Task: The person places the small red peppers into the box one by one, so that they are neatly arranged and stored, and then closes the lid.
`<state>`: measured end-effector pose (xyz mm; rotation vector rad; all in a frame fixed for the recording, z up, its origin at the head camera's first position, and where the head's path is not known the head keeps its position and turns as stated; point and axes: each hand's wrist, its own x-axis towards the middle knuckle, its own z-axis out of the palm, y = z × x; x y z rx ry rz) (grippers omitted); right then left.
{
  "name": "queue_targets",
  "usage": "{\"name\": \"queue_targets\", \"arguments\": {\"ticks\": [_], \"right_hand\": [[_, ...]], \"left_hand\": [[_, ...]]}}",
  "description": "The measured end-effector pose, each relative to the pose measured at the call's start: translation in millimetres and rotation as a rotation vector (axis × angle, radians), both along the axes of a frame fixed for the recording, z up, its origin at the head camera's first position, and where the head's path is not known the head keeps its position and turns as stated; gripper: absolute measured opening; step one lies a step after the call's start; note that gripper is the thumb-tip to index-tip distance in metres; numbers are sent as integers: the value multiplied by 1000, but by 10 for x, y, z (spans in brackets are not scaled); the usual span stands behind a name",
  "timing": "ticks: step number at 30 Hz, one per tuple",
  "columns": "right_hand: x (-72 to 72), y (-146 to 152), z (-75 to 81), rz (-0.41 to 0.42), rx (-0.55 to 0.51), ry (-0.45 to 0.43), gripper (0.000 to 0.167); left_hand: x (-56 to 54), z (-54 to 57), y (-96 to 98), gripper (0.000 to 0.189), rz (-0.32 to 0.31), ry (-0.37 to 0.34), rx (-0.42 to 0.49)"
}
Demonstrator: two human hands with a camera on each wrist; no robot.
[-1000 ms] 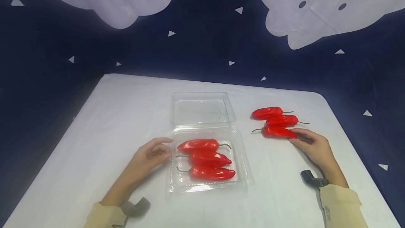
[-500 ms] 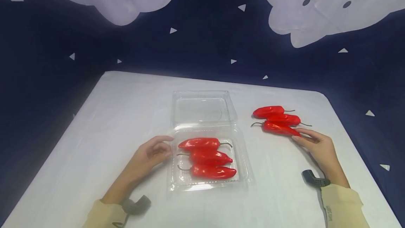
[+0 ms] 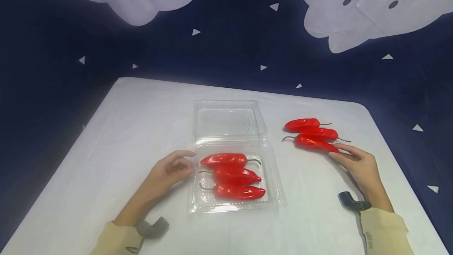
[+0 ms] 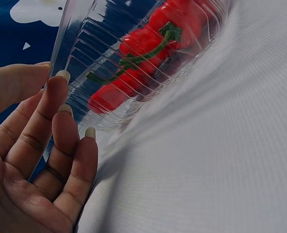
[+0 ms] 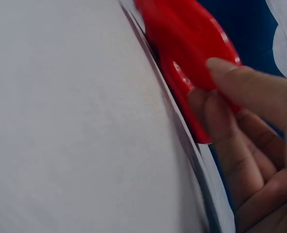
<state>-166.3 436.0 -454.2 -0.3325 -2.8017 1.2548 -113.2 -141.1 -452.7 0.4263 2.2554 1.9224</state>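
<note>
In the head view, a clear plastic clamshell container [image 3: 272, 176] lies with its lid [image 3: 228, 123] folded back. Three red peppers [image 3: 240, 192] lie side by side in its base. My left hand [image 3: 173, 168] is at the left rim; in the left wrist view its thumb and fingertips [image 4: 63, 75] pinch the plastic edge. On the right, my right hand [image 3: 357, 164] pinches the tip of a red chili pepper [image 3: 313, 144] between thumb and fingers. This pepper lies against two others, a middle pepper [image 3: 327, 133] and a far pepper [image 3: 301, 125].
A white cloth covers the table [image 3: 141, 109]. Behind it hangs a dark blue backdrop [image 3: 226, 50] with white clouds and small triangles. A dark wrist mount [image 3: 354, 202] sits at the right wrist, another mount [image 3: 153, 228] at the left.
The pepper in my right hand has turned slightly, stem end up and tip lower right, closer against the middle pepper. My left hand stays at the container rim. The head view has shifted a little.
</note>
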Motion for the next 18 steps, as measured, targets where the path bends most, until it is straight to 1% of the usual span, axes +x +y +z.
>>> {"name": "queue_targets", "arguments": {"ticks": [5, 12, 18], "right_hand": [[38, -80, 82, -7, -60, 31, 60], [93, -238, 200, 55, -77, 125, 53], [140, -482, 320, 107, -67, 188, 47]], "left_hand": [[-2, 2, 0, 41, -1, 1, -4], [-1, 18, 6, 42, 10, -13, -22], [2, 24, 11, 42, 13, -5, -30]]}}
